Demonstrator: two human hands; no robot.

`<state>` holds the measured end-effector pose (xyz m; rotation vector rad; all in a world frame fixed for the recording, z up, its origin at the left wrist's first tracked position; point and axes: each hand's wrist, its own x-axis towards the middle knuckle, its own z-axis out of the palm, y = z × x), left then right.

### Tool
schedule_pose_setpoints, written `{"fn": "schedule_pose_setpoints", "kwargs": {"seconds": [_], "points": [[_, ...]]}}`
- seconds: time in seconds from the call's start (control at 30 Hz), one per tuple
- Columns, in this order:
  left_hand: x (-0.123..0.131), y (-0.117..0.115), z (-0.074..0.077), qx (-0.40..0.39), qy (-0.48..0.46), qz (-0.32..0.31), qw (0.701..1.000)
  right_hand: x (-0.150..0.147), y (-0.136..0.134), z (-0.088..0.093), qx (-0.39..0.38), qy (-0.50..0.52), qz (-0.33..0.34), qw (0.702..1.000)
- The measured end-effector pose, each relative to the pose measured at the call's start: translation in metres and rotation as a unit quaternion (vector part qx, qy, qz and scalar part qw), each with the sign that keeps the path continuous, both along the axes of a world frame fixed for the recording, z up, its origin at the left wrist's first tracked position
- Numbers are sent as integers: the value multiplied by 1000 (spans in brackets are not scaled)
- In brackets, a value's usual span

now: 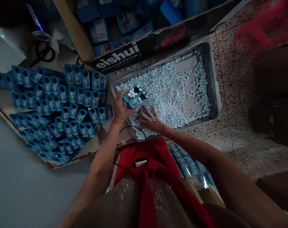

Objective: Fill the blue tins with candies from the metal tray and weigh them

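Observation:
My left hand [121, 109] grips small blue candy boxes [135, 100] over the left end of a metal tray [216, 79]. Loose white candies lie on top of these boxes, near their dark round openings. Just to the right, my right hand [150, 118] has its fingers spread among the pale white and bluish candies [163, 85] that cover much of the tray. Its fingertips are partly blurred against the candies. Many more blue boxes [73, 95] stand in packed rows left of my left hand, their holes facing up.
Behind the tray stands a large black-printed carton [115, 60] holding more blue boxes. Scissors [45, 52] lie at the back left. A red plastic stool [267, 28] is on the speckled floor at right. Below the tray, wrapped blue packs [188, 163] show beside my red apron [146, 152].

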<state>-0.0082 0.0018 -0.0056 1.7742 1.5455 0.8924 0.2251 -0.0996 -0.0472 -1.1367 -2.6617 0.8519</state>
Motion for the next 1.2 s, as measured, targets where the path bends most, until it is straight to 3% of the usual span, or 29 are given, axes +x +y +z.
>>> {"fn": "schedule_pose_setpoints", "kwargs": {"seconds": [0.1, 0.23, 0.37, 0.43, 0.53, 0.6, 0.67, 0.77, 0.87, 1.1, 1.2], "points": [[4, -3, -4, 7, -1, -28, 1000, 34, 22, -2, 10, -23, -67, 997], [9, -8, -5, 11, -21, -35, 999, 65, 61, -6, -32, -36, -173, 984], [10, -9, 1, -26, 4, -60, 998, 75, 101, -6, -67, 14, -319, 945], [12, -9, 4, -41, 25, -72, 996, 72, 117, 1, -100, 82, -431, 893], [18, -10, 5, -43, 46, -57, 996, 63, 127, 23, -212, 261, -557, 759], [24, -12, 5, -40, 44, -63, 996, 53, 125, 44, -277, 385, -567, 673], [32, -15, 7, -44, 37, -97, 994, 41, 119, 66, -293, 472, -539, 634], [42, -19, 12, -59, 50, -124, 989, 21, 110, 97, -262, 538, -496, 629], [45, -19, 19, -53, 74, -115, 989, 1, 107, 115, -217, 559, -475, 644], [35, -11, 17, -27, 63, -56, 996, -27, 104, 117, -138, 511, -484, 696], [32, -8, 13, -16, 35, -92, 995, -30, 93, 122, -149, 506, -427, 734]]}}
